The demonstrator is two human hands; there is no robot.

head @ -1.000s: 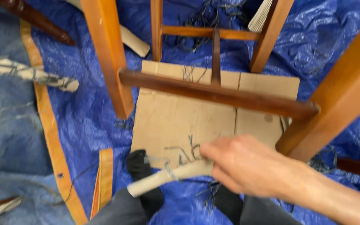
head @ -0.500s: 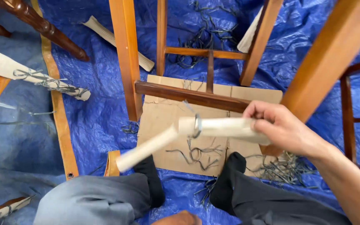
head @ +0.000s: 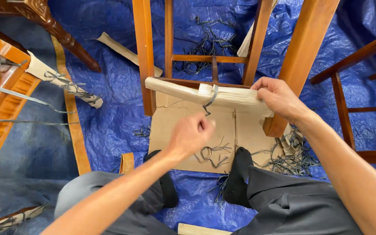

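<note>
Pale beige cardboard wrap [head: 183, 91], long and creased, laid across the wooden chair frame [head: 144, 56] rail above the blue tarp [head: 109, 113]. Clamped at its far end by right hand [head: 279, 98]. Bound midway by dark cord [head: 209, 102], pinched in left hand [head: 191, 135] just below.

A furniture repair workshop: bare wooden chair frames [head: 303, 52] stand on a blue tarp [head: 109, 113] strewn with cut cord scraps [head: 201, 48].
</note>
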